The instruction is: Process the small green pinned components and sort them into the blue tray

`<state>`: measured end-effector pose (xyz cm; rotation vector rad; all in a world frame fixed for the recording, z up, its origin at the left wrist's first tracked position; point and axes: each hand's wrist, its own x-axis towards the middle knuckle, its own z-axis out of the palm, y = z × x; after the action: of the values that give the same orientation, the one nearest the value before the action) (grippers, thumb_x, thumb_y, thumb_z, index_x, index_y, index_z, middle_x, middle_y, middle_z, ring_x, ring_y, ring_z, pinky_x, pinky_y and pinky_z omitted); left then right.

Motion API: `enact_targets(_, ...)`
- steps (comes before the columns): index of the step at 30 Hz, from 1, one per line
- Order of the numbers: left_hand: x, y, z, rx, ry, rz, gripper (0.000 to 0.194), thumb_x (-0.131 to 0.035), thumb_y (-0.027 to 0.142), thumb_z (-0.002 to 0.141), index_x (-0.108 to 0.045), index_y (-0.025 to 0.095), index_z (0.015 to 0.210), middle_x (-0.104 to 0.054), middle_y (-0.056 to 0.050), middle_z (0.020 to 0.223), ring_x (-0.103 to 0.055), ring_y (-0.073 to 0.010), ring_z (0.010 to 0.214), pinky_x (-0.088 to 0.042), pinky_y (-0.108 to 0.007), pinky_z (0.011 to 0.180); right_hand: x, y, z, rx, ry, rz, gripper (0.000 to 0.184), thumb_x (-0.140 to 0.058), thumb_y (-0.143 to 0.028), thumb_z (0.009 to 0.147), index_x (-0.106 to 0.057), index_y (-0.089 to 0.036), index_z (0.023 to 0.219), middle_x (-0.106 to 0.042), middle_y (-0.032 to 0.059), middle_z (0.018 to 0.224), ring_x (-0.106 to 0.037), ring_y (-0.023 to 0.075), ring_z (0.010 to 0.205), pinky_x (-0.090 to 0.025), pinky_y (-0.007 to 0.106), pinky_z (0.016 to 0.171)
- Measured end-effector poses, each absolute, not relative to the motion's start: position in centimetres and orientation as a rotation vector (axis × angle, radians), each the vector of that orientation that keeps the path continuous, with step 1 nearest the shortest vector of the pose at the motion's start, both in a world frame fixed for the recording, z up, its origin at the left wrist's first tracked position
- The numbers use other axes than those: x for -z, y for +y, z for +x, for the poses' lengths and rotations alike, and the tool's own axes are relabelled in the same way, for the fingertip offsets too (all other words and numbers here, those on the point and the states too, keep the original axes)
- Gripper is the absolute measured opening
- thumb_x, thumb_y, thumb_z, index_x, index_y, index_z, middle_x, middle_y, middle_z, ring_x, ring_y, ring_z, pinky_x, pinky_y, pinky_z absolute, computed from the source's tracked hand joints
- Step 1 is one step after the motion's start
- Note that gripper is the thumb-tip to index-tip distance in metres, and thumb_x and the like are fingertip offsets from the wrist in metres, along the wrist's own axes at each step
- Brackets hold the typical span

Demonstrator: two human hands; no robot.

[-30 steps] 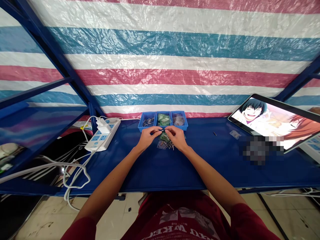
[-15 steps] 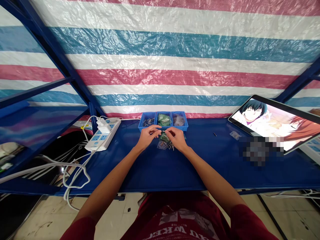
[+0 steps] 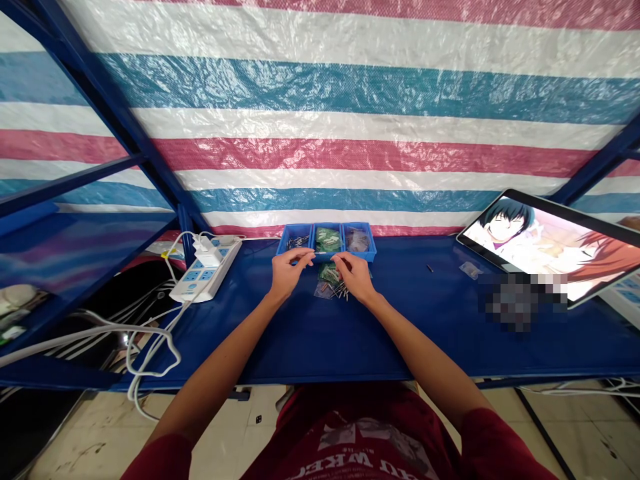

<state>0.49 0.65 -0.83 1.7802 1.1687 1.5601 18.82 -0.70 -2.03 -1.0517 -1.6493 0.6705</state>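
My left hand [image 3: 289,272] is closed in a pinch, thumb against fingertips, in front of the blue bins. A small thin pale piece [image 3: 321,253] shows at its fingertips; its exact kind is too small to make out. Across a narrow gap, my right hand [image 3: 354,275] is also pinched closed, and what lies between its fingers is hidden. Below and between the hands, a pile of thin metal pins [image 3: 342,291] lies on the table with small clear plastic bags [image 3: 323,289] and a green packet [image 3: 328,273].
Three joined blue bins [image 3: 326,256] hold metal pieces, green packets and clear bags. A white power strip [image 3: 213,272] with cables stands at left. On the right are a lit tablet [image 3: 555,243], a small clear bag [image 3: 471,269] and a tiny dark pin [image 3: 430,268] on the blue table [image 3: 325,340].
My left hand has moved slightly left and its fingertips have drawn away from my right hand, so the gap is wider. My right hand has barely shifted.
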Motion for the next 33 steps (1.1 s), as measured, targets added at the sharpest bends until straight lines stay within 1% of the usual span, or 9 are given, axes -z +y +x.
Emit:
enact_targets(6,1.4,2.1,-1.0,-1.901,1.488,1.861,0.026,-0.062,0.039,0.086,-0.074,0.016,0.090,-0.073,-0.004,0.079,-0.066,-0.0155,0.064,-0.053,-0.027,0.069,2.2,-0.5,18.9,-0.646,-1.641,-1.076,0.032,-0.045,-0.042,0.090,-0.066,-0.019,0.084,-0.057,0.0006,0.062,-0.053,0.0150,0.055,-0.043,0.026,0.055)
enact_targets(10,2.2,4.0,-2.4,-1.790,1.728,2.073,0.028,-0.056,0.038,0.090,-0.074,0.017,0.093,-0.075,-0.008,0.089,-0.068,-0.0205,0.077,-0.051,-0.032,0.079,2.1,-0.5,18.9,-0.630,-1.650,-1.104,0.030,-0.046,-0.040,0.089,-0.067,-0.019,0.082,-0.058,0.0011,0.062,-0.055,0.0158,0.056,-0.043,0.026,0.056)
enact_targets(13,2.4,4.6,-2.8,-1.640,1.803,2.201,0.031,-0.055,0.039,0.091,-0.069,0.018,0.108,-0.072,-0.011,0.106,-0.065,-0.0261,0.100,-0.046,-0.039,0.092,2.3,-0.4,19.0,-0.606,-1.654,-1.130,0.029,-0.046,-0.038,0.088,-0.067,-0.019,0.081,-0.059,0.0011,0.062,-0.055,0.0159,0.056,-0.043,0.026,0.056)
enact_targets(15,2.3,4.3,-2.7,-1.592,1.716,2.319,0.033,-0.055,0.040,0.091,-0.066,0.019,0.115,-0.068,-0.011,0.115,-0.061,-0.0264,0.110,-0.043,-0.040,0.098,2.4,-0.2,19.1,-0.574,-1.656,-1.153,0.029,-0.046,-0.037,0.088,-0.067,-0.019,0.080,-0.059,0.0009,0.061,-0.055,0.0157,0.055,-0.042,0.026,0.057)
enact_targets(18,2.0,3.2,-1.8,-1.450,1.382,2.539,0.026,-0.053,0.037,0.093,-0.068,0.019,0.105,-0.069,-0.009,0.106,-0.062,-0.0220,0.103,-0.045,-0.035,0.096,2.4,0.0,19.3,-0.516,-1.631,-1.202,0.029,-0.046,-0.037,0.087,-0.067,-0.018,0.078,-0.061,0.0009,0.060,-0.055,0.0157,0.055,-0.042,0.027,0.059)
enact_targets(20,1.9,2.3,-1.1,-1.264,1.156,2.655,0.024,-0.052,0.036,0.094,-0.070,0.019,0.094,-0.069,-0.006,0.095,-0.063,-0.0191,0.093,-0.047,-0.032,0.090,2.4,0.2,19.6,-0.494,-1.591,-1.234,0.029,-0.046,-0.036,0.086,-0.067,-0.018,0.077,-0.063,0.0015,0.062,-0.058,0.0163,0.057,-0.043,0.027,0.061)
enact_targets(22,2.0,1.6,-0.4,-1.036,0.992,2.738,0.025,-0.052,0.036,0.094,-0.071,0.020,0.089,-0.067,-0.006,0.093,-0.062,-0.0181,0.090,-0.048,-0.030,0.087,2.3,0.4,19.8,-0.488,-1.548,-1.254,0.028,-0.047,-0.036,0.086,-0.067,-0.019,0.076,-0.066,0.0024,0.065,-0.060,0.0170,0.060,-0.044,0.028,0.064)
enact_targets(26,2.6,1.1,0.4,-0.689,0.848,2.825,0.023,-0.053,0.034,0.093,-0.071,0.020,0.090,-0.065,-0.006,0.097,-0.059,-0.0189,0.093,-0.046,-0.030,0.085,2.4,0.5,20.1,-0.493,-1.517,-1.259,0.028,-0.047,-0.036,0.085,-0.067,-0.019,0.075,-0.067,0.0027,0.066,-0.061,0.0174,0.060,-0.045,0.028,0.064)
enact_targets(33,3.4,1.2,0.8,-0.539,0.814,2.892,0.018,-0.052,0.027,0.094,-0.068,0.019,0.089,-0.061,-0.006,0.094,-0.056,-0.0194,0.091,-0.043,-0.030,0.084,2.3,0.3,19.8,-0.497,-1.539,-1.246,0.029,-0.048,-0.036,0.086,-0.068,-0.019,0.075,-0.066,0.0024,0.064,-0.060,0.0176,0.059,-0.045,0.029,0.064)
